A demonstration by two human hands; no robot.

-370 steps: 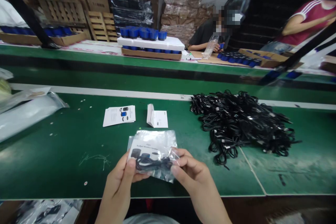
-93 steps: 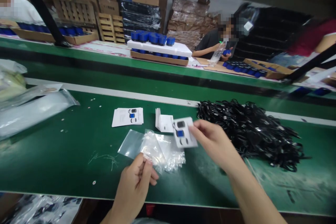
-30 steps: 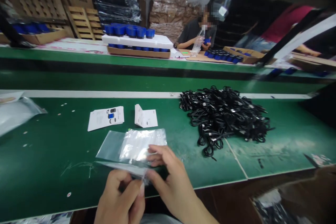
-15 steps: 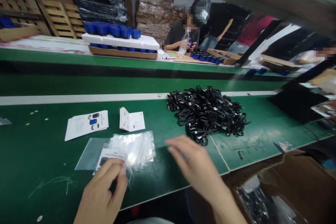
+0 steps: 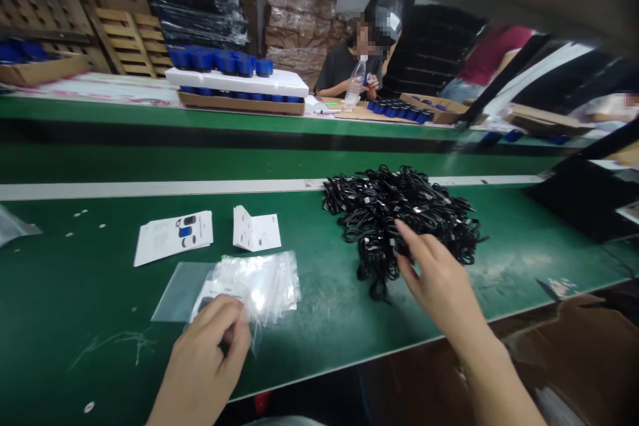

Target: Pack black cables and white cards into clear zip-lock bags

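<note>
My left hand [image 5: 212,339] is closed on the edge of a clear plastic bag [image 5: 257,336] at the table's front. A printed white leaflet [image 5: 219,289] shows inside that bag, partly covered by my fingers. Under and beside it lie several clear bags [image 5: 272,283], fanned out. My right hand [image 5: 439,279] is at the front of the heap of coiled black cables [image 5: 414,206]. Its thumb and index finger close around one coiled cable [image 5: 392,249], whose lower loop trails toward the table's front edge.
A stack of printed leaflets [image 5: 174,236] and some folded leaflets [image 5: 264,231] lie behind the bags. Blue cylindrical parts [image 5: 227,63] sit on a raised shelf, where a co-worker [image 5: 344,70] sits beside a plastic bottle [image 5: 355,86]. A cardboard box [image 5: 579,346] stands at lower right.
My right hand has moved right and away from me, from beside the bags to the cable heap. A cable loop there has shifted toward me. The left hand still holds the bag.
</note>
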